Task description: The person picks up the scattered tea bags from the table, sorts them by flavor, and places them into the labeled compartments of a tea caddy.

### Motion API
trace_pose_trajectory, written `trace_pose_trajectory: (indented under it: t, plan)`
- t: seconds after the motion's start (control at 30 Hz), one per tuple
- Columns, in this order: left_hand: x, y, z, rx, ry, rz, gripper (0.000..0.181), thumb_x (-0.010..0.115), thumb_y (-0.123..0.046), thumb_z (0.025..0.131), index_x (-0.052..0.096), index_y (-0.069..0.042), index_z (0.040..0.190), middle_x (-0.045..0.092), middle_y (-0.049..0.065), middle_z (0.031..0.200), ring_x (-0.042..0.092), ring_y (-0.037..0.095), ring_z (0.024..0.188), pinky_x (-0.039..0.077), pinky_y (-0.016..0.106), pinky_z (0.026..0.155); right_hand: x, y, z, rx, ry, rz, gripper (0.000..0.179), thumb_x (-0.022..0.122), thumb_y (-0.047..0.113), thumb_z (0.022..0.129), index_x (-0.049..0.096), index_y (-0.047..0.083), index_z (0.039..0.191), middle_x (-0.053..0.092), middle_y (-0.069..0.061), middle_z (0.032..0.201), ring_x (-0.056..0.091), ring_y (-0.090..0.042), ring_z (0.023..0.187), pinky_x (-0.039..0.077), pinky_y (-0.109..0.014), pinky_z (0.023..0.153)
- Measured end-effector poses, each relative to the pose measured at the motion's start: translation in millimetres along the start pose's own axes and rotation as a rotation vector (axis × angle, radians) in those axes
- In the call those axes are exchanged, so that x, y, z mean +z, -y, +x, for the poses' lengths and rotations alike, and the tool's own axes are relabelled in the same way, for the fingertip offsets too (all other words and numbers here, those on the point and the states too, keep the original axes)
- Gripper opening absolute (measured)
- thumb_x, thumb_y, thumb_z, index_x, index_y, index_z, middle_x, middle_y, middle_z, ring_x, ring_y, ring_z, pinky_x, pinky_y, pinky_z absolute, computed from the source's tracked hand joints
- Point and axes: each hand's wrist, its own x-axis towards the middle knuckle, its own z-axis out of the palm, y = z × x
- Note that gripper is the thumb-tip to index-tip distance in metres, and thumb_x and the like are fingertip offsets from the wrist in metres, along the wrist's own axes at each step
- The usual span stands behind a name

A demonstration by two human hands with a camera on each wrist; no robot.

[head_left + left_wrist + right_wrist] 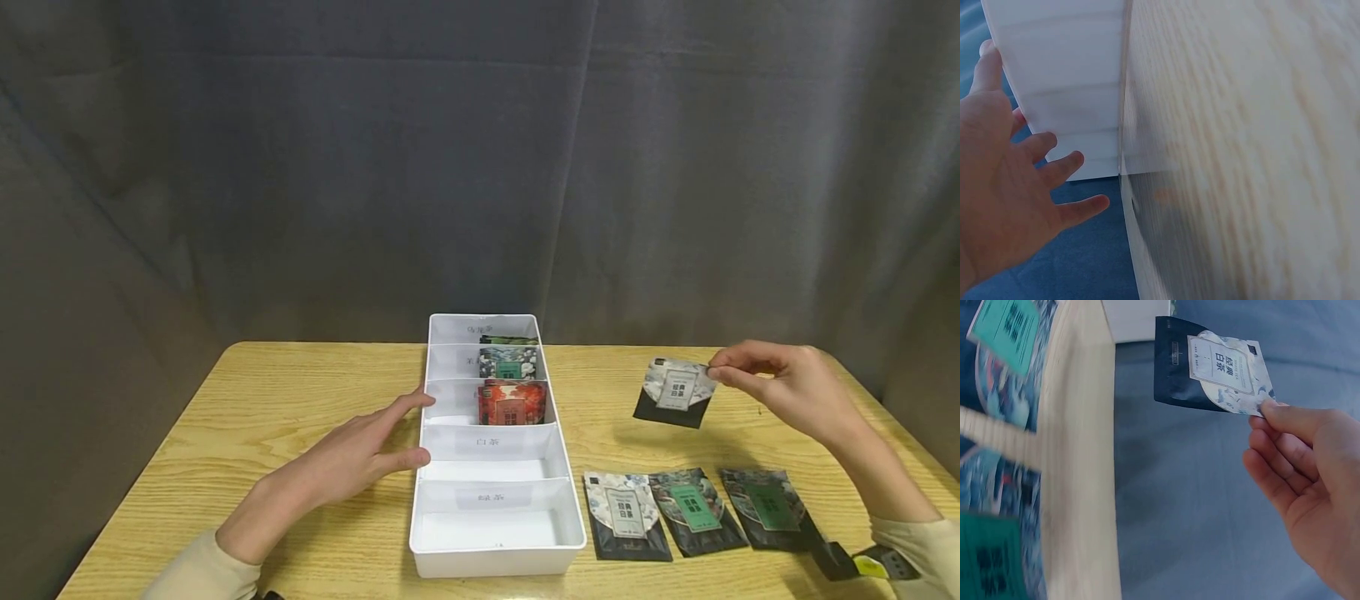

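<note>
Between thumb and forefinger, my right hand (pixel 787 387) pinches the top corner of a black-and-white tea packet (pixel 677 392), held above the table. The right wrist view shows that tea packet (pixel 1216 365) with its white label facing the camera. My left hand (pixel 348 454) has its fingers spread against the left side of a white divided box (pixel 498 562). Red packets (pixel 513 404) stand in the box's middle compartment. Behind them is a green-labelled packet (pixel 507 364), and green packets (pixel 510 340) show in the far compartment. The two near compartments hold no packets.
Right of the box lie a white-labelled packet (pixel 627 517) and two green-labelled packets, one in the middle (pixel 697 510) and one farther right (pixel 770 508). A dark curtain (pixel 480 167) hangs behind the wooden table (pixel 247 400).
</note>
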Motion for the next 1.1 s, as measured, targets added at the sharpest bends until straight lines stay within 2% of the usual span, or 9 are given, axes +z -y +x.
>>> trace_pose_trajectory:
  t: [0.17,0.37,0.57,0.8,1.1]
  plan:
    - [0.0,0.5,-0.1,-0.006,0.000,-0.006,0.066,0.059,-0.060,0.092,0.030,-0.044,0.150,0.028,-0.011,0.162,0.045,0.025,0.141,0.038,0.053,0.112,3,21,2.3,-0.098,-0.053,0.016,0.020,0.078,0.008,0.085,0.077,0.027,0.089,0.073,0.012,0.085,0.061,0.004,0.072,0.044,-0.015,0.058]
    - [-0.1,0.7,-0.2,0.000,-0.004,-0.002,0.067,0.058,-0.060,0.093,0.031,-0.041,0.151,0.028,-0.009,0.162,0.043,0.026,0.142,0.038,0.054,0.112,11,38,5.8,-0.180,-0.062,0.018,0.022,0.079,0.007,0.084,0.077,0.028,0.090,0.074,0.009,0.085,0.062,0.006,0.073,0.044,-0.013,0.059]
    - [0.0,0.6,-0.3,0.002,-0.002,0.001,0.066,0.058,-0.060,0.092,0.030,-0.044,0.150,0.028,-0.009,0.162,0.044,0.027,0.141,0.039,0.054,0.111,22,55,10.4,-0.270,-0.083,0.050,0.027,0.080,0.001,0.081,0.077,0.027,0.089,0.075,0.005,0.084,0.063,0.007,0.075,0.046,-0.012,0.064]
    - [-0.4,1.3,0.3,0.012,-0.006,0.014,0.068,0.057,-0.063,0.091,0.031,-0.042,0.150,0.029,-0.008,0.163,0.044,0.027,0.141,0.038,0.054,0.112,32,73,13.8,-0.341,-0.078,0.087,0.031,0.080,-0.004,0.078,0.077,0.026,0.088,0.075,0.007,0.085,0.064,0.006,0.075,0.048,-0.012,0.064]
    - [-0.2,0.8,-0.3,-0.004,0.006,0.006,0.066,0.057,-0.061,0.092,0.030,-0.045,0.150,0.028,-0.008,0.163,0.044,0.028,0.142,0.038,0.055,0.112,48,96,17.0,-0.420,-0.059,0.194,0.034,0.079,-0.007,0.077,0.076,0.024,0.090,0.073,0.012,0.086,0.064,0.004,0.076,0.048,-0.014,0.063]
